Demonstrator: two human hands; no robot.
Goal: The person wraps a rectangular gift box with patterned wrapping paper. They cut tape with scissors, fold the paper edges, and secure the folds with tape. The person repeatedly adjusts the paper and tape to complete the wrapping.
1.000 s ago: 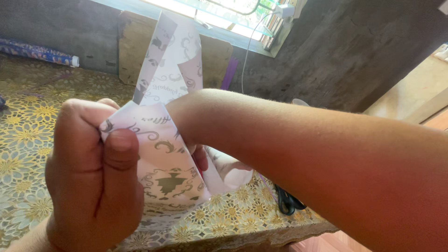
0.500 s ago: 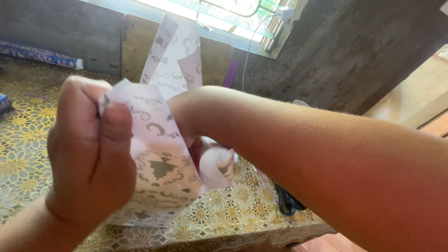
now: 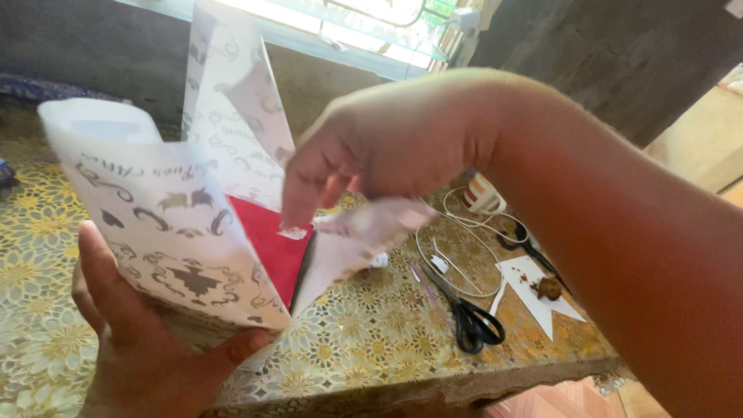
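My left hand (image 3: 139, 340) cradles from below a red box (image 3: 272, 246) partly wrapped in white gift paper (image 3: 166, 220) with dark swirl prints. The thumb lies along the paper's lower edge. Tall paper flaps stand up toward the window. My right hand (image 3: 387, 143) hovers over the parcel's right side, blurred, its fingertips pointing down at a loose paper flap (image 3: 364, 232); whether they pinch it is unclear.
The table carries a gold floral cloth (image 3: 348, 340). On it at the right lie black scissors (image 3: 468, 317), a white cable (image 3: 457, 255), a tape roll (image 3: 484, 197) and paper scraps (image 3: 542, 286). The table's front edge runs just below them.
My left hand let go of the pinched paper top and dropped under the parcel. My right hand came out from inside the wrapping and rose, exposing the red box and the table's right side.
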